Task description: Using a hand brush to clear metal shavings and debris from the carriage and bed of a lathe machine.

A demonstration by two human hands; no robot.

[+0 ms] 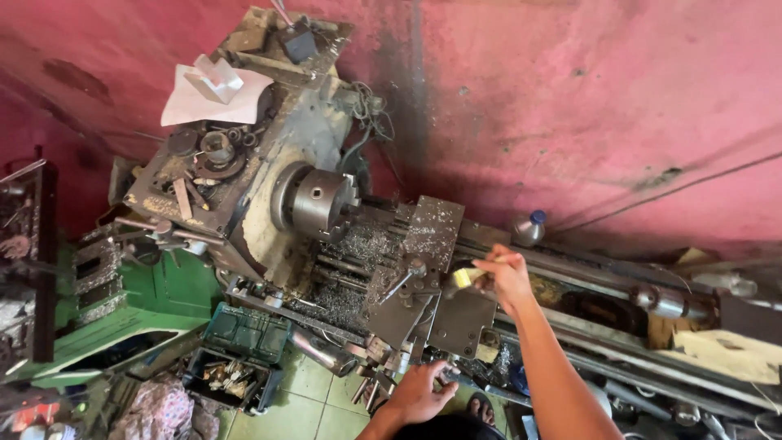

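Lathe bed (570, 269) strewn with metal chips (362, 244); bottle (528, 229) on rear

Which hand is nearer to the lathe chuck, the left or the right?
Left, by a small margin. The left hand rests low on the carriage controls, below and right of the chuck. The right hand holds a brush farther right, over the carriage.

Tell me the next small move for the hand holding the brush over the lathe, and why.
Probably sweep the brush in the right hand leftward across the carriage, since metal chips lie thick there and on the bed below the chuck. The left hand rests low at the machine's front.
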